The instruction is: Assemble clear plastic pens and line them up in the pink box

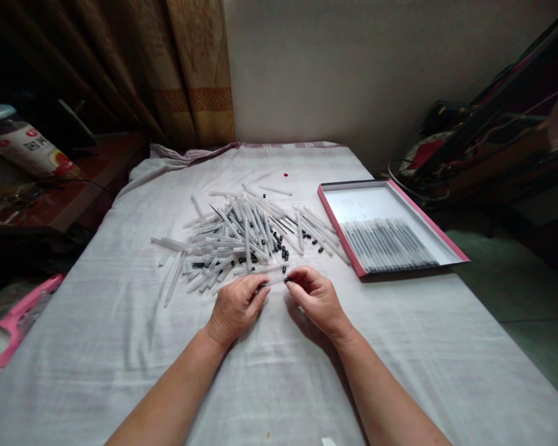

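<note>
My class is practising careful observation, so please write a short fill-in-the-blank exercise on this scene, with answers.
1. The left hand holds a clear tube, while the right hand pinches a small cap coloured ____.
2. From the wearer's view, the open box lies to the ____ of the loose tubes.
3. The box's two side walls are ____.
4. The small piece farthest from the hands is ____.

Missing words: black; right; pink; red.

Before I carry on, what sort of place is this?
Probably a room in a home, judging by the patterned curtain, the creased pale cloth and the lidded jar at left.
</note>
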Tool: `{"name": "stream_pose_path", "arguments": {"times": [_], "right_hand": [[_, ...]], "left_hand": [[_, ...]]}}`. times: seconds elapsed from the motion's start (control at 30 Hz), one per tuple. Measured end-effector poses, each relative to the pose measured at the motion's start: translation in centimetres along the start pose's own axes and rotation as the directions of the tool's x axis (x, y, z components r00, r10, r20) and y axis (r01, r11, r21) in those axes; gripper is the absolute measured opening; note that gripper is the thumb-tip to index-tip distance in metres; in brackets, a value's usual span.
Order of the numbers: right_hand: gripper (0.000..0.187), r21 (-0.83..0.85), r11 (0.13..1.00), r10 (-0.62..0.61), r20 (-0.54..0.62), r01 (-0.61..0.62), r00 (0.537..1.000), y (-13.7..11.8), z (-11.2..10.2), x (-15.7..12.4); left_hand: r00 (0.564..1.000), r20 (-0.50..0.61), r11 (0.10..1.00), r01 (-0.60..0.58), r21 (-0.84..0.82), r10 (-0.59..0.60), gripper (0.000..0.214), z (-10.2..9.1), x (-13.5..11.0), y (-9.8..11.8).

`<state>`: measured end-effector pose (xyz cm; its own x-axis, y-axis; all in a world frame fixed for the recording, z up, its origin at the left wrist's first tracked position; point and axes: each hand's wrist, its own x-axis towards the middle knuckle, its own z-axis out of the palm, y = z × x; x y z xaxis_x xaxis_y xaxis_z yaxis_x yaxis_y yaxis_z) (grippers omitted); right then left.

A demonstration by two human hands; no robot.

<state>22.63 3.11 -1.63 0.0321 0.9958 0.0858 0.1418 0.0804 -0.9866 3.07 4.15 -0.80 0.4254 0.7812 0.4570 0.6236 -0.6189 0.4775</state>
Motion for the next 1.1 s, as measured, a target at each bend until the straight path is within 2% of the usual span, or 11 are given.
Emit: {"name": "stream_pose_path", "arguments": {"times": [0.37, 0.53, 0.93, 1.1], "right_hand": [[0.01, -0.116, 0.989, -0.096, -0.001, 0.095, 0.995, 0.1, 0.0, -0.2], [0.011, -0.199, 0.965, -0.172, 0.008, 0.17, 0.985, 0.0, -0.3, -0.2], [0.013, -0.369, 0.902, -0.175, 0.165, 0.225, 0.971, -0.5, -1.0, -0.2], [0.024, -0.434, 0.864, -0.18, 0.21, 0.256, 0.961, -1.1, -0.9, -0.2]], "left_hand": [[0.999, 0.033, 0.999, 0.024, -0.03, -0.023, 0.017, -0.1, 0.0, 0.1], [0.999, 0.046, 0.999, -0.01, -0.037, 0.012, 0.02, -0.1, 0.0, -0.1], [0.997, 0.045, 0.996, -0.064, 0.061, 0.062, 0.024, -0.5, -0.1, 0.0], [0.994, 0.045, 0.992, -0.102, 0.075, 0.099, 0.025, -0.6, -0.1, 0.2]]}}
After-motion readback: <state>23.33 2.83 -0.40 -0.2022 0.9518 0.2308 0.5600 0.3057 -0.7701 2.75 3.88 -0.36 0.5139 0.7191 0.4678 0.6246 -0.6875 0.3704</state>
